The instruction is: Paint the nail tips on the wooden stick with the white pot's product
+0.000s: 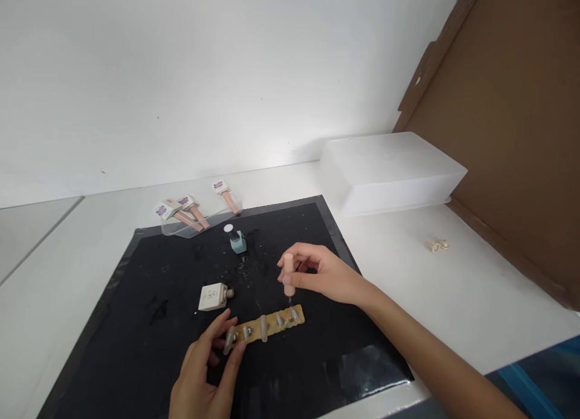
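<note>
**Brush over the nail strip**

The fingers of the right hand (324, 274) pinch a pale pink brush cap (288, 274), held upright, and its thin brush tip points down just above the right end of a tan strip (267, 326). The strip carries several clear false nails (I count about five, the picture is a bit blurred). The left hand (203, 370) pinches the left end of the strip between its fingertips, on the black mat (136, 322). Near, a white bottle (212, 297) lies on its side, and an open pale green bottle (237, 241) stands further back. Behind it is a clear tray (199, 222) with pink sticks, and a white box (389, 171) stands on the right.
</note>
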A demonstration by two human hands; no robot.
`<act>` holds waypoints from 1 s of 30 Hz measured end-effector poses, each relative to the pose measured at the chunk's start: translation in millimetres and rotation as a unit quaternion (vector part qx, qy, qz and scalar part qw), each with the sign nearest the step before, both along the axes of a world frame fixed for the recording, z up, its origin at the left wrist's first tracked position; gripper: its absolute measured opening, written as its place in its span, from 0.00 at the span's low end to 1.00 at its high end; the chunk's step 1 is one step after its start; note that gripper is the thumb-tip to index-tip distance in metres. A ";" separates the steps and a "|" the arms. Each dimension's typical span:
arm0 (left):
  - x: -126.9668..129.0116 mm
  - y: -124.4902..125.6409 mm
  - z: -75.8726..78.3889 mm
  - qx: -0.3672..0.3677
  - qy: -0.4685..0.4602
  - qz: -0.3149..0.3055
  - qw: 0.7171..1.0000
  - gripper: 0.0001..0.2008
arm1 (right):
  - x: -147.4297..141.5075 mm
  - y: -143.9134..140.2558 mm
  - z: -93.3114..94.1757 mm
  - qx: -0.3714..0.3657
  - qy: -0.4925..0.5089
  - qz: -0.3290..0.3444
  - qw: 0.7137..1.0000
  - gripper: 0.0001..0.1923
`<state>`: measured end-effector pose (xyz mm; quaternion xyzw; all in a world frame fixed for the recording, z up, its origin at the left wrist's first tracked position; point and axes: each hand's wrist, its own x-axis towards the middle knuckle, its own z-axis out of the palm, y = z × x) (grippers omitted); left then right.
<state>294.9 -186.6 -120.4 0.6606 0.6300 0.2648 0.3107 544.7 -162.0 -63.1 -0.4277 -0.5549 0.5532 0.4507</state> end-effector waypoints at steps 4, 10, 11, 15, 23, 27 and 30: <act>-1.3 -0.1 -0.4 0.013 -0.001 -0.006 1.000 0.26 | 0.3 0.8 0.5 -0.002 0.003 -0.009 1.000 0.10; -1.2 0.0 -1.0 0.018 0.003 -0.007 1.000 0.26 | -1.9 0.5 -1.0 0.001 -0.001 -0.003 1.000 0.07; -1.1 0.0 -1.1 0.021 0.001 -0.007 1.000 0.26 | -2.1 0.5 -1.3 0.005 0.004 -0.013 1.000 0.06; -0.5 -0.4 -0.3 0.026 -0.005 -0.012 1.000 0.26 | -2.6 0.1 -1.7 0.005 -0.010 0.010 1.000 0.08; 1.2 0.1 2.8 0.015 0.002 -0.009 1.000 0.26 | -1.7 -0.1 -1.5 0.015 0.008 -0.009 1.000 0.05; 1.2 0.2 1.8 0.013 -0.004 -0.004 1.000 0.27 | -2.8 -0.6 -0.7 0.002 -0.008 0.033 0.999 0.07; 2.1 -0.8 1.6 0.012 -0.013 0.001 1.000 0.27 | -3.3 -0.9 -0.5 0.013 0.013 -0.003 1.000 0.04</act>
